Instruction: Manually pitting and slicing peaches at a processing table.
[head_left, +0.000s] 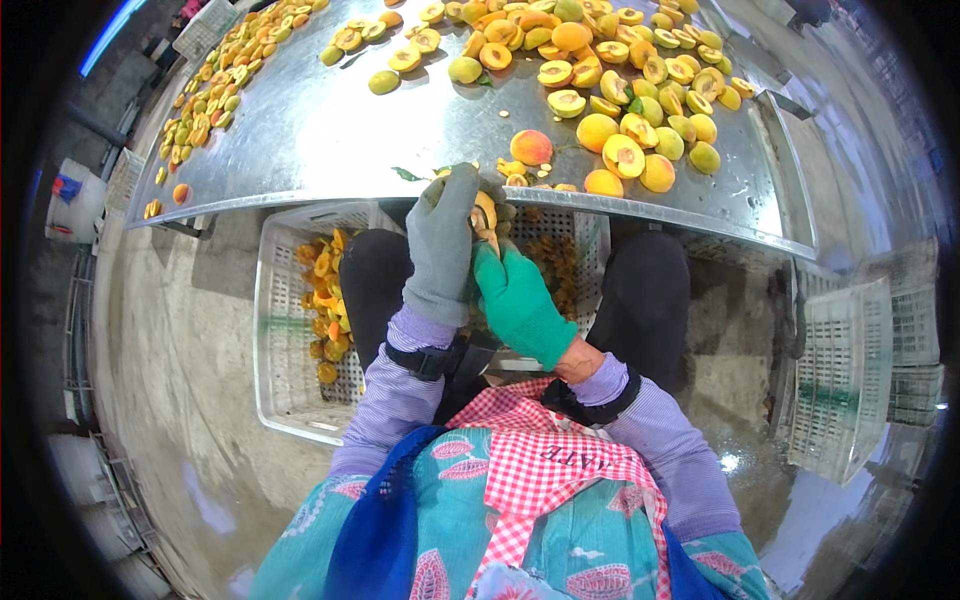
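At the table's front edge, my left hand in a grey glove holds a yellow-orange peach half, its cut side turned to the right. My right hand, in a green glove, meets it from below. Its fingers close on a small pitting tool, mostly hidden; a dark curved edge shows against the fruit. Just beyond my hands lie a whole red-blushed peach and some peach scraps. Several halved peaches are heaped to the right.
The metal table carries more halves along its left side. A white plastic crate with peach pieces stands by my left leg. Another crate sits beneath the table edge, between my knees. Stacked crates stand at the right.
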